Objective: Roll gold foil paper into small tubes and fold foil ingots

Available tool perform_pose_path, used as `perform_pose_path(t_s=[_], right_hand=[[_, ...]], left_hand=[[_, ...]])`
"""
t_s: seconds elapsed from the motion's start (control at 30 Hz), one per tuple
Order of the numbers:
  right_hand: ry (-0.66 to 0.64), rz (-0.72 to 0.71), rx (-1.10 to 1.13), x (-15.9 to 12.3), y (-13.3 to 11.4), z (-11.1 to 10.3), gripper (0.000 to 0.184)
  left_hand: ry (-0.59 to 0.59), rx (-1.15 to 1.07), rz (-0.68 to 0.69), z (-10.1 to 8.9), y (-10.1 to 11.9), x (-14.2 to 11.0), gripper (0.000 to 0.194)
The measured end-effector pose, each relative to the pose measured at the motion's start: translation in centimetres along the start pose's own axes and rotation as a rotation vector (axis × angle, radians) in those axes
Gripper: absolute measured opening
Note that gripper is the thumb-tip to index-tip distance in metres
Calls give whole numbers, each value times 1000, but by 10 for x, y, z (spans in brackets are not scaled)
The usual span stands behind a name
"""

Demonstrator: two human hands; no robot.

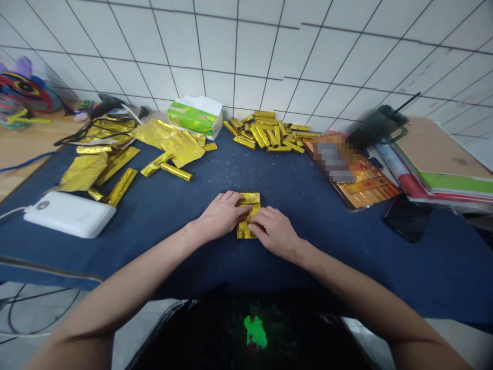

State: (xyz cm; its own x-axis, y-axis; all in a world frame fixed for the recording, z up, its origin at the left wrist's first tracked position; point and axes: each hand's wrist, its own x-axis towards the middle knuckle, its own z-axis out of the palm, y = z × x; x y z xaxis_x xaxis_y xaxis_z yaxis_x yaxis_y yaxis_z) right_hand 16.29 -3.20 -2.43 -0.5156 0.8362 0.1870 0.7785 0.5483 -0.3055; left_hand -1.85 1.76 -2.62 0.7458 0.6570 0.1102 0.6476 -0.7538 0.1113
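Observation:
A folded sheet of gold foil paper (248,216) lies on the blue cloth directly in front of me. My left hand (221,216) presses its fingers onto the sheet's left side, and my right hand (273,232) holds its right side, with the fingertips of both hands close together. Farther back, a heap of rolled gold foil tubes (265,132) sits by the wall. Loose gold sheets (82,172) and a few rolled pieces (176,171) lie to the left, out of reach of both hands.
A blue cloth (292,180) covers the table. A white power bank (69,213) with a cable lies at left, and a tissue box (195,117) stands by the tiled wall. At right are a blurred-label orange package (356,177), a black phone (407,217) and stacked folders (442,164).

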Motion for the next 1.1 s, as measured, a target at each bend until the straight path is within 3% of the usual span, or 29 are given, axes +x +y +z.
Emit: perform_pose_path(t_s=[0.3,0.5,0.67,0.93,1.1], right_hand=[[-99,294,-74,9,-17,-5,24],[-83,247,-126,2,-16,1,19],[-36,298,-101,4,-14,9,16],[-96,309,-126,9,-14,8,16],[-59,305,-66,8,-9,10,13]], left_hand=[[-8,-23,-2,-1,0,1,30],[-4,-22,-7,-1,1,1,30],[4,-44,-12,-1,2,1,30],[8,-37,-13,-3,2,1,30],[6,-56,-24,-2,2,1,31]])
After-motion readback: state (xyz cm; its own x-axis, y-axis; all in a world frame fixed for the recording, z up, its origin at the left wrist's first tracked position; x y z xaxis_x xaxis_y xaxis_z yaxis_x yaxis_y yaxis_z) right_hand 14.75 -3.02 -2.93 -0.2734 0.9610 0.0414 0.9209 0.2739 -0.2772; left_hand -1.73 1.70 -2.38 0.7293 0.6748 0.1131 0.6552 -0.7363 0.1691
